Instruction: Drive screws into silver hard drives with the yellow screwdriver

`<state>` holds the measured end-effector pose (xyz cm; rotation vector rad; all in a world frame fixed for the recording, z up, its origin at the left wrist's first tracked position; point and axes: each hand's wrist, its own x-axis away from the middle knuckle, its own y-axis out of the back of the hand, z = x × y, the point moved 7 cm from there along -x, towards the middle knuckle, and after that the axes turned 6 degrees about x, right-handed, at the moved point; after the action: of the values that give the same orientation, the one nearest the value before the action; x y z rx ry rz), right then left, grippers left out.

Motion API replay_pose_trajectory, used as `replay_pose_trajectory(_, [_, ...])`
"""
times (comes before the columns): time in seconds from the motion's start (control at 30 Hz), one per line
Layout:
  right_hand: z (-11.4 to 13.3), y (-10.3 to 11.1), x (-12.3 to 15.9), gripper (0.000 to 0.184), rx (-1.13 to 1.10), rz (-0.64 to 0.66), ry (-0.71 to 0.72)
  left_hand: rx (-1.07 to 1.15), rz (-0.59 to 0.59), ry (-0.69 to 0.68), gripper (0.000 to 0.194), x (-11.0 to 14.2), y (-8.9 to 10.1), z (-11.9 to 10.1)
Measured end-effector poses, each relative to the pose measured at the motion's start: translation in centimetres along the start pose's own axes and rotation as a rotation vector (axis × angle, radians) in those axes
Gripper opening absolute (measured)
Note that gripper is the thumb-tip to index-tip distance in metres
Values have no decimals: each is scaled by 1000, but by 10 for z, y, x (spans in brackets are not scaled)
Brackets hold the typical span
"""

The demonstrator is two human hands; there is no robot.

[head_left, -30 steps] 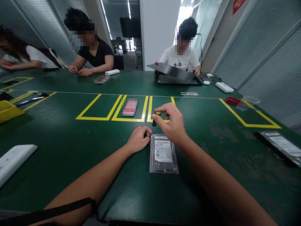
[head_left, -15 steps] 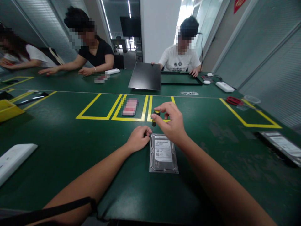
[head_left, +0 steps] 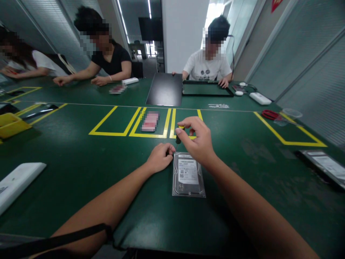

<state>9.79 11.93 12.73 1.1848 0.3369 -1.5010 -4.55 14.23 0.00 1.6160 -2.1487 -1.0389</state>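
A hard drive [head_left: 188,176] with a white label lies flat on the green table in front of me. My right hand [head_left: 198,138] pinches the black and yellow handle of a screwdriver [head_left: 178,138] between thumb and fingers. The screwdriver stands nearly upright, its thin shaft pointing down to the drive's far left corner. At that same corner my left hand [head_left: 161,157] has its fingers curled and pressed together, close to the shaft's lower end. Whether they hold the shaft, the drive's edge or something small is hidden.
A second hard drive [head_left: 325,167] lies at the right. A white device [head_left: 20,183] and a yellow bin [head_left: 13,126] are on the left. Across the table, a person holds a dark panel [head_left: 165,90] beside a black frame [head_left: 207,95]; two other people sit further left.
The view has shifted slightly. Both hands and the screwdriver keep their place at the drive's corner. The dark panel across the table has tilted a little.
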Motion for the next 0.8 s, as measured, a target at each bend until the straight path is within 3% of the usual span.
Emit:
replay_pose_trajectory(0.2, [-2,0,-1,9,44,-11,-5,-3,3,8,19,1,-1,1])
replay_pose_trajectory(0.33, [-7,1,1,19,31,-25,-43,0,6,11,18,1,-1,1])
replay_pose_trajectory(0.8, [-3,0,-1,11,65,0,-25,-2,3,1,18,1,-1,0])
